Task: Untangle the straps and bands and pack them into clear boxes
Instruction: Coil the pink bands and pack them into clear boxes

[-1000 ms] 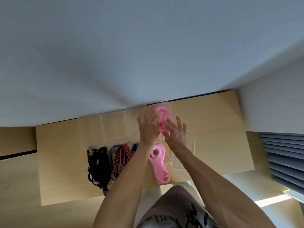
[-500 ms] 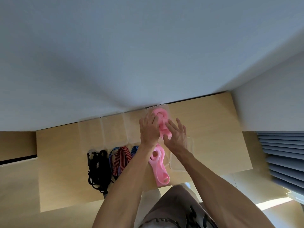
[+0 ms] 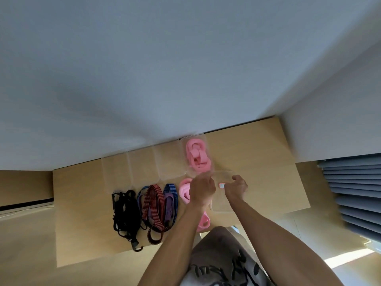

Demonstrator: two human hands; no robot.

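Observation:
A clear box (image 3: 207,141) at the table's far side holds a coiled pink band (image 3: 196,156). Nearer me lies a clear lid (image 3: 220,205) with a small sticker. My left hand (image 3: 201,189) and my right hand (image 3: 237,187) each pinch the lid's far edge with curled fingers. A second pink band (image 3: 184,191) lies on the table, partly hidden under my left forearm. Left of it lie a blue band (image 3: 172,193), a red-striped cord (image 3: 153,205), a purple strap (image 3: 167,205) and a heap of black straps (image 3: 124,212).
Three more clear boxes (image 3: 142,169) with nothing in them stand in a row against the wall, left of the filled one. The wooden table (image 3: 257,162) has bare surface to the right. Window blinds (image 3: 354,193) hang at the far right.
Both hands have pulled back from the box with the pink band toward me and taken hold of the clear lid. The pink band stays coiled in the box.

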